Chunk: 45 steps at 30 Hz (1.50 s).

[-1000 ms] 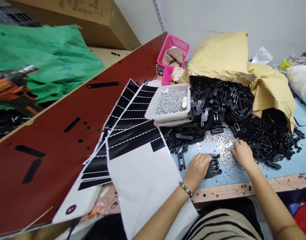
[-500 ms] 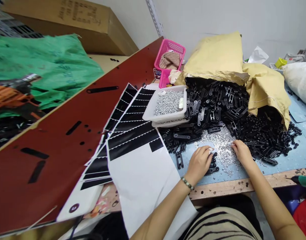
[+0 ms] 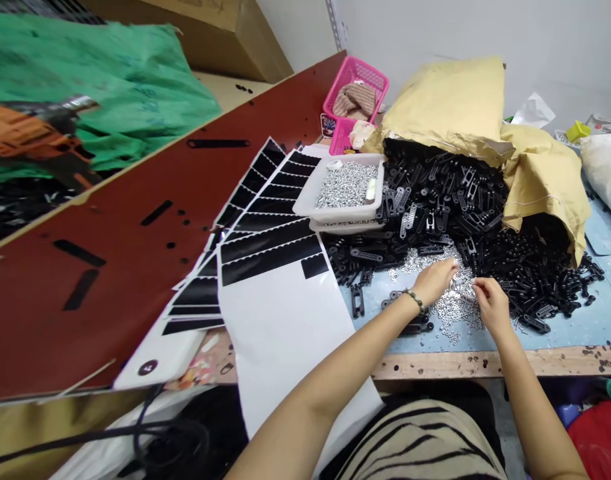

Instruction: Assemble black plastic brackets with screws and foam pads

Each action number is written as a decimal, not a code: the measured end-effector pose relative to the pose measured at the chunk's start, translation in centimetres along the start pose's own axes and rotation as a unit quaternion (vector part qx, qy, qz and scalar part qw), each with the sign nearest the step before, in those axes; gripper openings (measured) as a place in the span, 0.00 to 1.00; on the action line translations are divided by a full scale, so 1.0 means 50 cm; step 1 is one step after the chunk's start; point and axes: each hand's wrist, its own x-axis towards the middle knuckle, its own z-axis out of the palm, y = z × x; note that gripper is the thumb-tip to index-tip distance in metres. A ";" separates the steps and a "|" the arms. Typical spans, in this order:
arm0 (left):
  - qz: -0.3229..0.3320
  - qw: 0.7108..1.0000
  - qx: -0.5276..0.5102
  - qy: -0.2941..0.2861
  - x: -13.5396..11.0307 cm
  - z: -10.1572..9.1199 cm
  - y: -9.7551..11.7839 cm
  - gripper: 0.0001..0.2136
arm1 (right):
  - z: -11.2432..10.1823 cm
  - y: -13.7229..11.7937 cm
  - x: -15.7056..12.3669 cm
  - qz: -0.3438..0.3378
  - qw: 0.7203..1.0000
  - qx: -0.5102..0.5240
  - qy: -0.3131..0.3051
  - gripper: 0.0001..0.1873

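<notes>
The dark red board (image 3: 135,267) filled my view at nine o'clock, while the blue-topped workbench (image 3: 370,320) ran off toward one o'clock, its right end cut off by the frame. On the bench, a yellow sack (image 3: 448,107) spilled a heap of black plastic links (image 3: 440,193) at one o'clock. White sheets with black strips (image 3: 285,373) fanned out at eleven, and a white plastic tray (image 3: 345,217) of silver screws (image 3: 346,185) sat at twelve, against the heap. A scatter of silver pieces (image 3: 452,303), too small for me to identify, lay at the heap's near edge. My left hand (image 3: 432,280) and right hand (image 3: 492,307) were both at that scatter, close together and apart. Their fingertips were hidden among the pieces, so I could not tell whether either hand gripped anything, or how narrowly.
</notes>
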 end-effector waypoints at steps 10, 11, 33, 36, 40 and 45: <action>-0.093 0.980 -0.163 0.071 -0.227 -0.119 -0.057 0.12 | 0.146 -0.079 -0.044 -0.091 0.982 0.015 -0.164 0.09; -0.100 0.979 -0.163 0.072 -0.244 -0.114 -0.053 0.10 | 0.151 -0.081 -0.045 -0.115 0.978 -0.011 -0.176 0.09; 0.008 0.996 0.046 0.078 -0.280 -0.040 -0.012 0.09 | 0.081 -0.051 0.007 -0.083 0.951 -0.222 -0.200 0.11; -0.024 0.995 0.023 0.098 -0.286 -0.055 -0.026 0.17 | 0.082 -0.057 0.008 -0.078 0.952 -0.219 -0.199 0.11; -0.042 0.998 0.053 0.015 -0.291 -0.065 -0.060 0.38 | 0.077 -0.075 -0.014 -0.092 0.975 -0.087 -0.184 0.09; -0.038 0.996 0.063 -0.052 -0.289 -0.050 -0.075 0.35 | 0.089 -0.106 -0.068 -0.133 0.958 -0.035 -0.250 0.08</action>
